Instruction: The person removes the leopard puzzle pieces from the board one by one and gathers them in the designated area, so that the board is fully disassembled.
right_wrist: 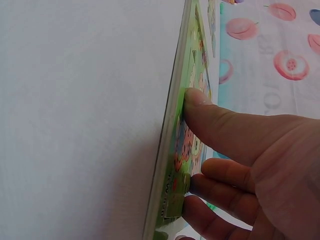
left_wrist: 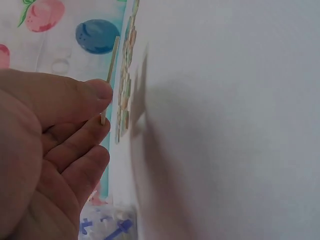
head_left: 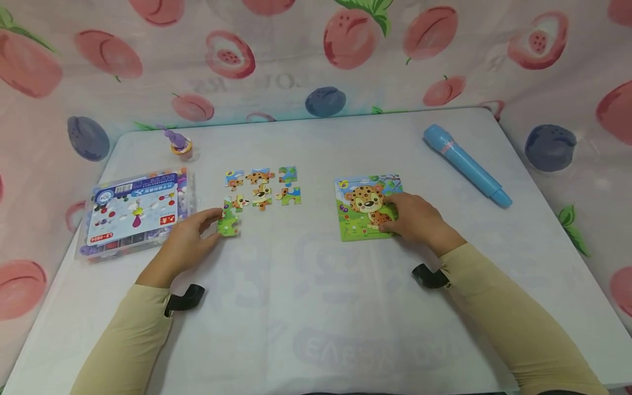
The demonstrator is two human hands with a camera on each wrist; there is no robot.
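Observation:
A square puzzle board (head_left: 350, 233) with a leopard picture lies on the table. Above its right side, my right hand (head_left: 419, 219) pinches a mostly green puzzle piece (head_left: 392, 212) between thumb and fingers, partly covering it. In the right wrist view the thumb and fingertips lie close over the board's printed face (right_wrist: 192, 75). Further left, my left hand (head_left: 190, 244) holds another green puzzle piece (head_left: 228, 224) by its left edge. The left wrist view shows that piece (left_wrist: 113, 60) edge-on, raised off the table. Several loose puzzle pieces (head_left: 261, 196) lie in rows just beyond the left hand.
A clear plastic box (head_left: 133, 211) of colourful parts sits left of the left hand. Behind it stands a small purple figure (head_left: 180, 142) on a base. A blue microphone-shaped thing (head_left: 466, 164) lies at back right. Fruit-print cloth (head_left: 286, 55) hangs behind the table.

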